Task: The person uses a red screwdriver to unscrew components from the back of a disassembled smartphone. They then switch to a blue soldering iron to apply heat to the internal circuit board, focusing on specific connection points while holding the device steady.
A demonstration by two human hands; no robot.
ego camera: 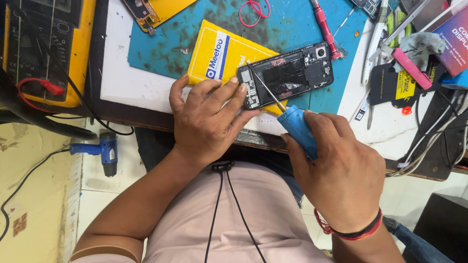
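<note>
From the head camera, looking down: my left hand has its fingers spread and pressed against the near end of the opened smartphone, pinning it rather than closing around it. The phone lies back-cover off on a yellow box, which sits on the blue work mat at the front edge of the surface. My right hand is wrapped tight around the blue handle of a precision screwdriver, its thin shaft slanting up to the phone's lower board end near my left fingertips

The phone looks light and stiff but fragile with its insides bare: exposed board, camera module and black battery area. I judge it best held by the frame edges, as my left hand does, never on the components. On the smooth box it may well slide if the pressure eases

Around it: a pink-handled screwdriver and a red rubber band lie on the mat beyond the phone, tweezers and other tools crowd the right side, a yellow multimeter stands at the left, and a blue heat gun lies on the floor below. Nothing stands between the driver tip and the phone; only my own left fingers are close to the shaft
</note>
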